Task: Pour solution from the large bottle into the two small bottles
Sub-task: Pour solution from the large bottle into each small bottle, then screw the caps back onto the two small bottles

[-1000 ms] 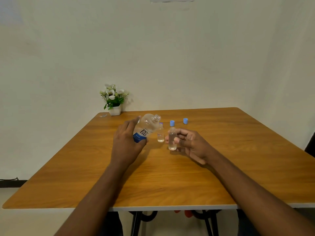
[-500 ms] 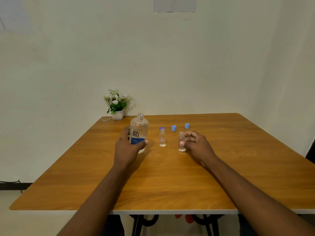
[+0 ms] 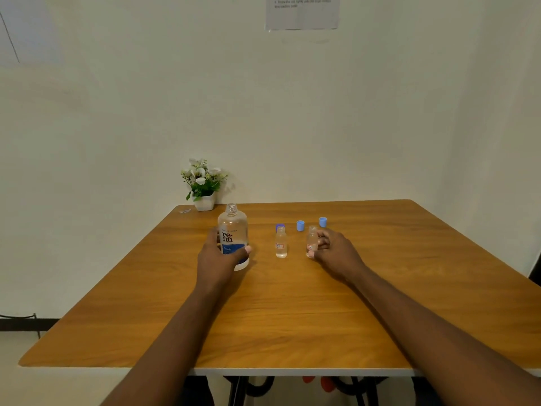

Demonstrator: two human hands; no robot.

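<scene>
Three bottles stand uncapped on the wooden table (image 3: 292, 317), all at centre frame. Item one: large bottle (image 3: 233, 232), clear with a blue-and-white label, upright at centre left, its base seemingly on the table top; the left hand (image 3: 218, 259) is wrapped around its lower half, thumb across the label. Item two: small bottle (image 3: 281, 242), free-standing just right of the large one, holding some clear liquid, touched by neither hand. Item three: second small bottle (image 3: 312, 241), further right, pinched between the thumb and curled fingers of the right hand (image 3: 336, 253); its fill level cannot be read behind the fingers. Loose parts: two light-blue caps (image 3: 300, 225) (image 3: 322, 221) behind the small bottles, and a darker blue cap (image 3: 279, 227) directly behind the free-standing one. Background: potted flowers (image 3: 203, 183) at the table's far left edge, printed sheet (image 3: 301, 11) on the wall at upper centre. Hazards, as judged: the small bottles are narrow and light, so a hand withdrawing carelessly could tip either and spill what it holds; every neck is open, so any knock means lost solution; should more pouring be due, the narrow mouths make overshoot onto the wood likely.
</scene>
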